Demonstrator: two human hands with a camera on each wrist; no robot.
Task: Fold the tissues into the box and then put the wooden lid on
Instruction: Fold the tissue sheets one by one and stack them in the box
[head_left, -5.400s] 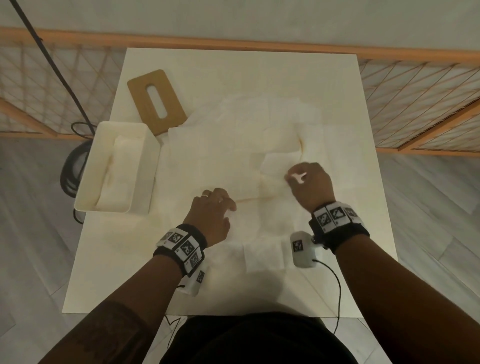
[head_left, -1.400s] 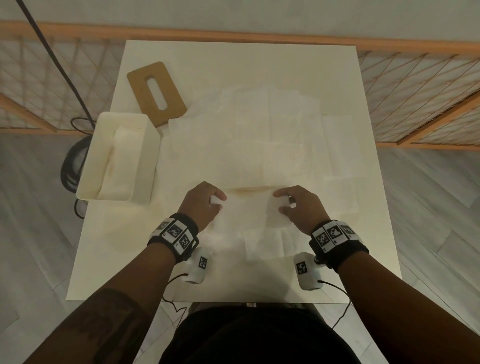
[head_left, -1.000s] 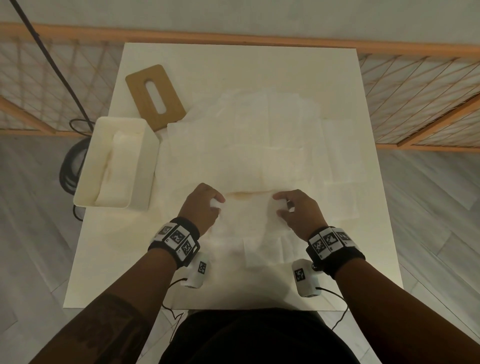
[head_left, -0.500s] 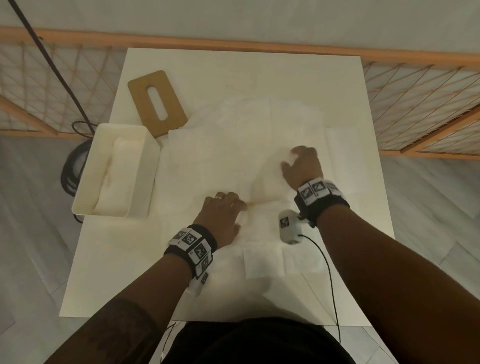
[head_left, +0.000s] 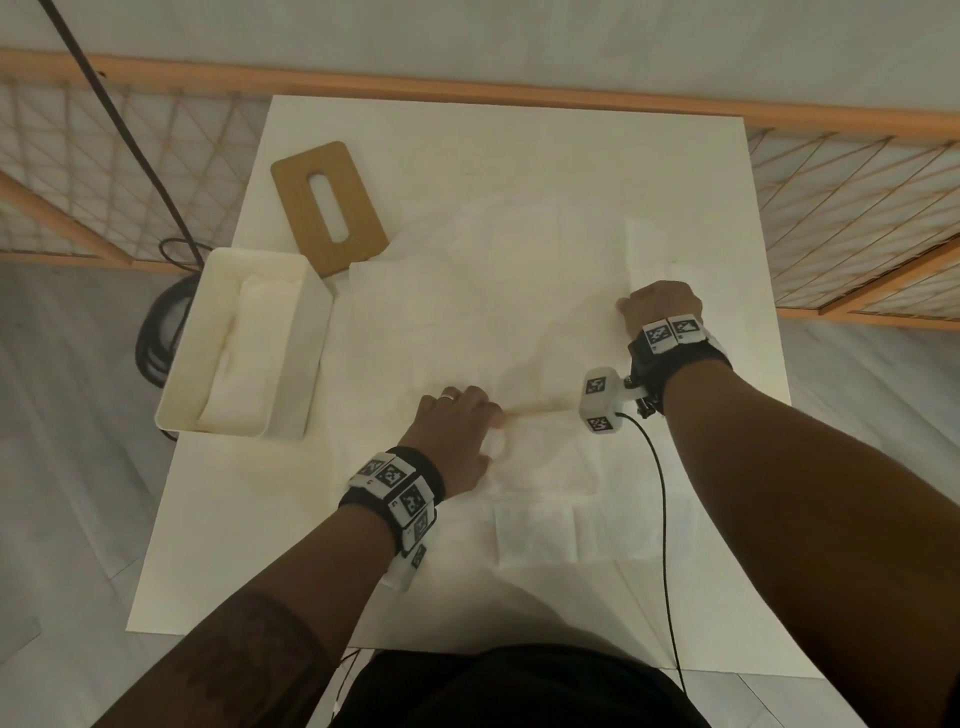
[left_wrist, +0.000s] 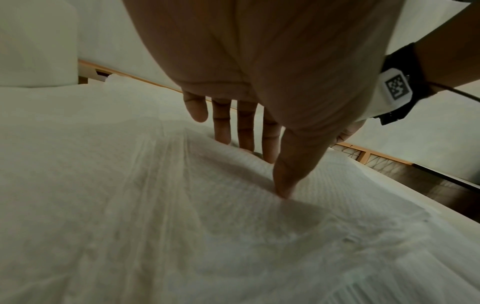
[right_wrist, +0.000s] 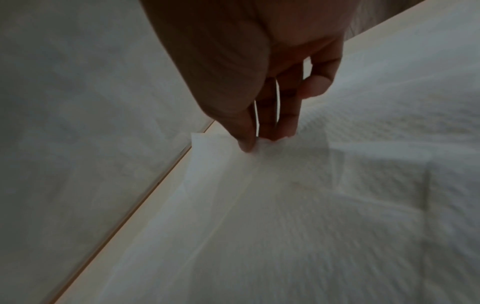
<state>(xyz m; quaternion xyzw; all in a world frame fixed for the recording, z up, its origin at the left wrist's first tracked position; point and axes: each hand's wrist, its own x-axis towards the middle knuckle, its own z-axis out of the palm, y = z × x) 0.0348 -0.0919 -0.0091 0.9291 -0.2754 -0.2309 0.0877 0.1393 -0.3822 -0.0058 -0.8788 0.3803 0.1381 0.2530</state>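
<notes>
My left hand: it lies flat on the tissues near the middle of the table, fingers straight and a little spread. In the left wrist view my thumb and the fingertips press down on the paper.
My right hand: it is further from me and more to the right. In the right wrist view my thumb and fingers pinch the edge of one tissue sheet and lift it a little from the table.
Tissues: many white sheets are spread and overlap over the middle and right part of the table. Under my left hand the paper is wrinkled.
Box: a white, open box stands at the left edge of the table, well apart from both hands. Some folded tissues lie inside it.
Wooden lid: it lies flat on the table behind the box, with a long slot in its middle. One corner is just beside the far right corner of the box, and the tissues reach its near edge.
Table: white and square.
Fence: an orange frame with netting stands behind the table and to both sides.
Cable: a dark coil lies on the floor left of the box.
</notes>
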